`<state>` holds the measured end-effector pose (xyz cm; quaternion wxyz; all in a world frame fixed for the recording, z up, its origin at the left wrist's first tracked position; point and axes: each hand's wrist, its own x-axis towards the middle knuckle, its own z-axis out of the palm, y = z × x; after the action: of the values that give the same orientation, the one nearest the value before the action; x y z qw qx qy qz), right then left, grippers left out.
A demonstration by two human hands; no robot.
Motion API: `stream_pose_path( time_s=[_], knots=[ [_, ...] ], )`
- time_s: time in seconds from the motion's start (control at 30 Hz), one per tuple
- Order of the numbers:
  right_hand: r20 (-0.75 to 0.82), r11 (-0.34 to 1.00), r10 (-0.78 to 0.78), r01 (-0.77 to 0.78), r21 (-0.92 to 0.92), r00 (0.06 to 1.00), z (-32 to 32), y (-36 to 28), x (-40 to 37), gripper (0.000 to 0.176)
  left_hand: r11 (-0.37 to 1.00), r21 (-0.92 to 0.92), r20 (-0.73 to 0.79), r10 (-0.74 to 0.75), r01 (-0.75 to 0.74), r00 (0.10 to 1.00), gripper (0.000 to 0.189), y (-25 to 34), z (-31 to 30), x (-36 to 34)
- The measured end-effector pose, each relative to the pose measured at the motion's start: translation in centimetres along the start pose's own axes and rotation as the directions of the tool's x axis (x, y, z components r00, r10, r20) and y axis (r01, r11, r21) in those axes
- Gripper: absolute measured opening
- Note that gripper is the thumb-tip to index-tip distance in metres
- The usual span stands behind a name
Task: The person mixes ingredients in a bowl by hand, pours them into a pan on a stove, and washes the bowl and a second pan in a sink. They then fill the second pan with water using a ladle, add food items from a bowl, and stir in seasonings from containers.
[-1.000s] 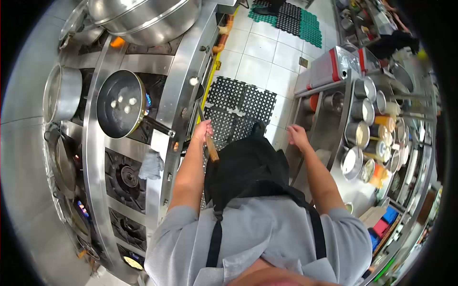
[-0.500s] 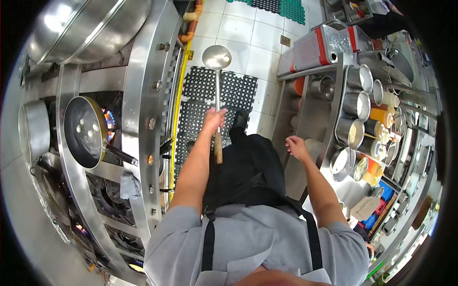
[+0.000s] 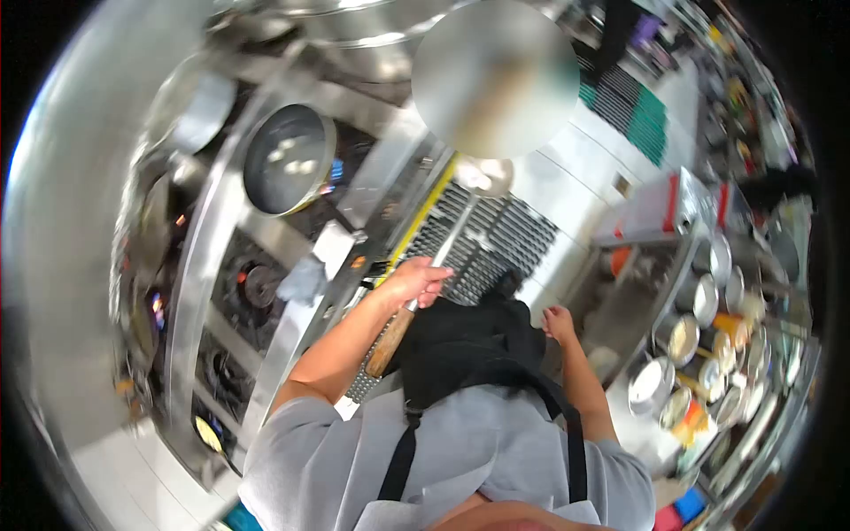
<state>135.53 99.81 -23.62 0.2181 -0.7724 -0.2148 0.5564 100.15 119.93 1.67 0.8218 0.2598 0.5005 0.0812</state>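
My left hand (image 3: pixel 420 281) is closed round the handle of a long metal ladle (image 3: pixel 456 232), near where the metal meets the wooden grip. The ladle's bowl points up and away over the black floor mat, and its wooden end hangs beside my black apron. Nothing shows in my right hand (image 3: pixel 558 324), which is held low at my right side with curled fingers. On the stove at the left, a dark frying pan (image 3: pixel 288 159) with several pale round pieces in it sits over a blue flame.
Steel stove frame (image 3: pixel 212 212) with more burners runs along my left, a grey cloth (image 3: pixel 302 280) on its edge. At the right, a counter bears metal pots (image 3: pixel 651 385) and sauce bottles. A blurred round patch hides part of the top.
The view has turned, so the stove and pan appear further right. The ladle, upright before, now slants, still in my left hand. The pan's handle no longer shows clearly.
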Motion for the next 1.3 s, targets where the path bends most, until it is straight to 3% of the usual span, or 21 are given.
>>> stream_pose_path(
  time_s=[0.13,0.23,0.3,0.37,0.43,0.57,0.63,0.7,0.73,0.77,0.8,0.83,0.87,0.9,0.93,0.97,1.03,1.07,1.17,1.23,1.3],
  knots=[
    [-0.006,0.998,-0.066,0.066,0.007,0.998,2.5,-1.6,1.2,0.027,0.974,-0.192,0.065,0.137,-0.122,0.988,0.028,0.2,-4.5,-6.8],
    [-0.052,1.0,-0.008,0.008,-0.005,0.999,4.3,-1.4,1.1,0.03,0.919,-0.337,0.124,0.261,-0.207,0.957,0.031,0.9,-8.1,-10.0],
    [-0.049,1.0,0.021,-0.021,0.015,0.999,5.6,-0.5,1.4,0.032,0.795,-0.59,0.261,0.354,-0.142,0.898,0.03,0.8,-11.3,-10.6],
    [-0.062,0.999,0.01,-0.012,-0.033,0.998,6.6,1.1,1.3,0.032,0.6,-0.8,0.371,0.505,-0.008,0.779,0.028,0.4,-13.7,-10.8],
    [-0.022,0.996,0.09,-0.09,0.019,0.996,7.4,1.6,0.2,0.031,0.491,-0.864,0.455,0.671,0.108,0.585,0.03,0.6,-14.4,-9.7],
    [-0.064,0.985,0.17,-0.168,0.033,0.983,8.1,3.2,-3.0,0.026,0.498,-0.853,0.498,0.693,0.154,0.522,0.029,2.2,-12.3,-6.7],
    [-0.087,0.989,0.15,-0.149,0.018,0.985,7.6,4.3,-4.8,0.024,0.642,-0.758,0.563,0.553,0.117,0.614,0.03,2.7,-10.2,-5.7],
    [-0.11,0.991,0.135,-0.134,0.015,0.985,7.0,5.0,-5.5,0.022,0.842,-0.537,0.536,0.39,-0.055,0.748,0.029,2.8,-7.7,-5.3],
    [-0.104,0.991,0.132,-0.13,0.021,0.986,6.4,5.4,-5.3,0.02,0.852,-0.522,0.551,0.366,-0.033,0.75,0.029,2.9,-6.8,-5.8],
    [-0.114,0.988,0.146,-0.14,0.058,0.983,5.8,6.6,-5.9,0.02,0.954,-0.26,0.483,0.263,-0.15,0.835,0.029,3.1,-5.4,-6.1],
    [-0.106,0.999,0.035,-0.033,0.02,0.994,5.1,8.4,-5.3,0.024,0.973,0.063,0.415,0.175,-0.22,0.893,0.029,3.4,-3.6,-5.5],
    [-0.161,0.994,-0.074,0.061,-0.087,0.984,5.1,8.9,-5.5,0.025,0.974,0.127,0.383,0.127,-0.188,0.915,0.025,3.2,-2.4,-4.7],
    [-0.232,0.974,-0.162,0.117,-0.194,0.959,4.6,8.8,-6.1,0.026,0.929,0.313,0.345,0.08,-0.195,0.935,0.021,3.2,-0.8,-4.2],
    [-0.307,0.979,-0.135,0.08,-0.186,0.942,4.6,5.5,-9.4,0.028,0.842,0.504,0.295,0.044,-0.194,0.955,0.021,3.1,0.6,-3.1],
    [-0.341,0.927,-0.274,0.153,-0.341,0.899,4.3,6.5,-8.6,0.028,0.77,0.585,0.352,0.042,-0.255,0.935,0.023,1.9,1.1,-1.3],
    [-0.347,0.933,-0.162,0.029,-0.358,0.924,4.3,6.0,-8.1,0.029,0.709,0.652,0.369,0.013,-0.269,0.929,0.024,0.8,1.2,0.2],
    [-0.328,0.998,-0.054,0.041,-0.047,0.943,2.9,-1.1,-13.4,0.032,0.575,0.801,0.243,-0.061,-0.165,0.968,0.026,-1.8,1.3,4.5],
    [-0.365,0.977,-0.189,0.137,-0.164,0.912,2.9,-0.7,-12.0,0.031,0.6,0.785,0.274,-0.114,-0.154,0.955,0.027,-2.5,1.6,6.1],
    [-0.292,0.925,-0.379,0.369,-0.092,0.878,0.1,-5.1,-14.5,0.028,0.432,0.886,0.238,-0.11,-0.169,0.965,0.024,-3.1,4.9,8.9],
    [-0.423,0.862,-0.462,0.506,-0.01,0.78,-3.4,-8.8,-18.1,0.022,0.39,0.912,0.174,-0.098,-0.123,0.98,0.024,-1.9,8.6,9.5],
    [-0.549,0.808,-0.438,0.579,0.107,0.712,-7.2,-10.7,-20.7,0.022,0.318,0.944,0.115,-0.058,-0.091,0.992,0.025,-0.5,11.9,9.7]
  ],
)
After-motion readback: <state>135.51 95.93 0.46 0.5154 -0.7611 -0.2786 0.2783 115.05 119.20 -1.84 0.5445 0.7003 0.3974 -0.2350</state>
